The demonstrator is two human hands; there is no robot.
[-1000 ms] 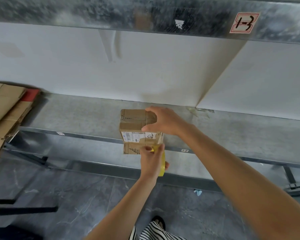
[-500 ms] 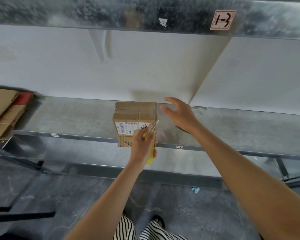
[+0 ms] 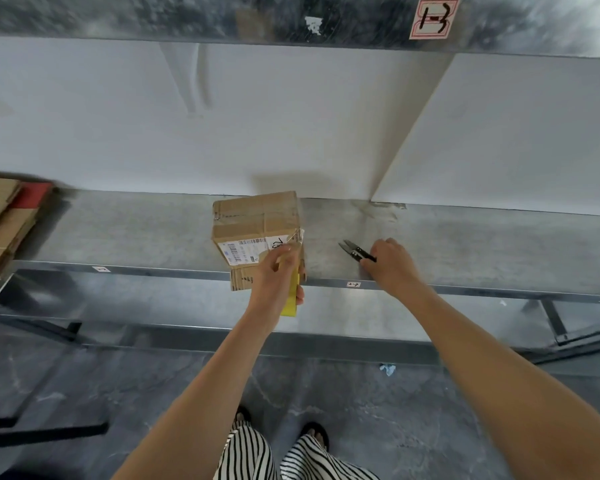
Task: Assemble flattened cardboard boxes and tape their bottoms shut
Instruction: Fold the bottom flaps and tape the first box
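A small brown cardboard box [image 3: 255, 223] with a white shipping label stands on the grey metal shelf [image 3: 465, 244], its front overhanging the shelf edge. My left hand [image 3: 279, 275] grips a yellow tape roll [image 3: 290, 299] right in front of the box, with a clear strip of tape running up to the box's top right corner. To the right, my right hand [image 3: 390, 263] lies on the shelf with its fingers curled round the handles of small black snips [image 3: 352, 249], whose blades point left toward the box.
Flattened cardboard sheets [image 3: 0, 220] and something red lie stacked at the shelf's far left. A white wall backs the shelf, and an upper metal shelf with a label [image 3: 433, 17] runs overhead. Below are a dark floor, black frame bars and my striped trousers.
My right hand left the top of the box, swung right and came down on the black snips. The left hand stayed at the box front with the tape roll.
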